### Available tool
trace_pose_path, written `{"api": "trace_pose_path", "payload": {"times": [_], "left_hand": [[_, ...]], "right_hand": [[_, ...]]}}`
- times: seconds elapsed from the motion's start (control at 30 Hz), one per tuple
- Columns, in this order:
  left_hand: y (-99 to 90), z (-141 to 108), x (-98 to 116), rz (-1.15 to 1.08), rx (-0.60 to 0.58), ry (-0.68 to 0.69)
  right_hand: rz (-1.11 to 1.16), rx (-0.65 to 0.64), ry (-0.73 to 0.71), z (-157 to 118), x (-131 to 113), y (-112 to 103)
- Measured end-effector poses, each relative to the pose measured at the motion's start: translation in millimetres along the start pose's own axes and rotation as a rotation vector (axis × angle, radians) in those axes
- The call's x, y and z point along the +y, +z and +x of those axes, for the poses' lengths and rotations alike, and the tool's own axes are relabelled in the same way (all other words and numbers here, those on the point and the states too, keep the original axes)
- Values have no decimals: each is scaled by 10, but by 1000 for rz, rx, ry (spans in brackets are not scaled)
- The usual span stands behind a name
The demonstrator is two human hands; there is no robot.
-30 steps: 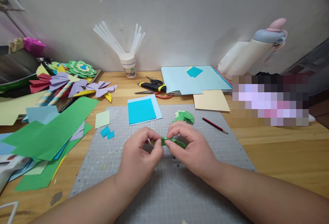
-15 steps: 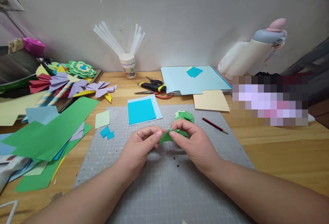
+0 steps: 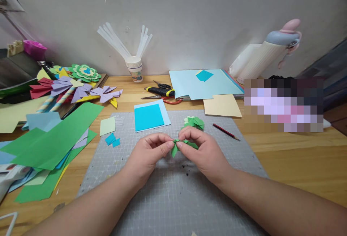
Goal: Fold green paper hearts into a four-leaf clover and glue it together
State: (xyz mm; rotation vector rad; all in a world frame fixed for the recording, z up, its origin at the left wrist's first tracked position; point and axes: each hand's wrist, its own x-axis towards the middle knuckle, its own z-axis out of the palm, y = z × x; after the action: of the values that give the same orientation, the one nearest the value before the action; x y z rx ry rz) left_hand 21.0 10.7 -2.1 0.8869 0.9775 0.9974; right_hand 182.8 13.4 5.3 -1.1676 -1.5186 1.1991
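Note:
A green paper piece (image 3: 174,150), folded or cut into petal-like parts, is held just above the grey cutting mat (image 3: 173,200). My left hand (image 3: 151,153) pinches its left side between thumb and fingertips. On the other side, my right hand (image 3: 202,150) pinches it too, with the two thumbs close together. Much of the piece is hidden by the fingers. Just behind my right hand lies a green paper flower (image 3: 194,122). Blue square paper (image 3: 149,116) rests on a lighter blue sheet beyond my left hand.
A red-and-black pencil (image 3: 226,132) lies at the right. Scissors and a black-yellow tool (image 3: 159,91) are behind the mat. A paper cup (image 3: 135,70) holds white sticks. Green paper sheets (image 3: 56,138) and paper flowers (image 3: 76,86) crowd the left. A bottle (image 3: 267,57) stands at the back right.
The green paper has been turned and bent between my fingers: its broad lower edge now shows as a narrow point hanging down. Both hands stay in nearly the same place.

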Motion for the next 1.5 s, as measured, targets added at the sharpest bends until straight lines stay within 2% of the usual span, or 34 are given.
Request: {"api": "trace_pose_path", "payload": {"times": [0.33,1.03,1.37,1.5], "left_hand": [[-25,18,-6,9,22,-43],[-27,14,-19,20,-19,-5],[-12,10,-36,42,13,-3],[-11,2,-38,62,63,15]], "right_hand": [[28,9,-2,7,9,2],[37,16,-39,-21,0,8],[52,-29,-31,-33,21,9],[51,-50,9,-23,25,11]]}}
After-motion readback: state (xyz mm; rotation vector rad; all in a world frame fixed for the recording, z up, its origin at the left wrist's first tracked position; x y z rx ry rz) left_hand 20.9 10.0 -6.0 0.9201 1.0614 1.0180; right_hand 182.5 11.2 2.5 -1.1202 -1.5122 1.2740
